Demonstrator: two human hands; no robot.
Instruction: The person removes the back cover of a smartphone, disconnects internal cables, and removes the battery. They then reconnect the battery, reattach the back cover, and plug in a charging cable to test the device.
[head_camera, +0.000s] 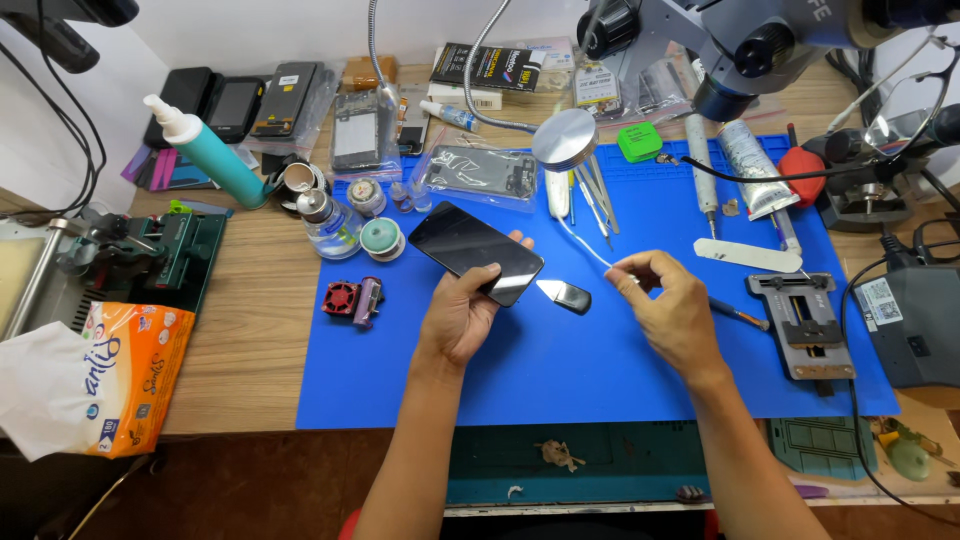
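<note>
My left hand holds a black smartphone by its lower edge, screen up, tilted over the blue work mat. My right hand pinches a thin white cable between thumb and fingers, just right of the phone. The cable runs up toward the tools at the back. A small black block with a shiny metal blade lies on the mat between my two hands.
A microscope head hangs over the back right. Tweezers, tubes, a green box and a metal phone holder lie on the mat. Bottles, small jars, phones, a vise and a tissue pack crowd the left.
</note>
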